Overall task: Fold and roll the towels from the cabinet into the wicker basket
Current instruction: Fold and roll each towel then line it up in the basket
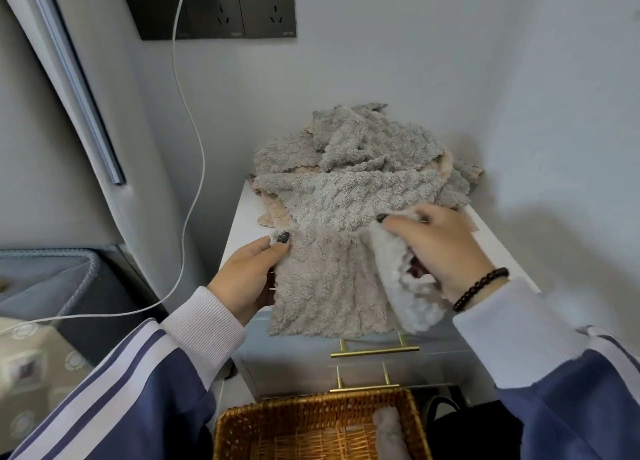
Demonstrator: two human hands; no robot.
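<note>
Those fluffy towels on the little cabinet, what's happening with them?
A person is folding a grey towel at the front edge of the white cabinet. The left hand pinches its left edge, while the right hand grips the right side and turns it over, showing the paler underside. A heap of unfolded towels waits behind. Below, the wicker basket already holds one rolled towel.
</note>
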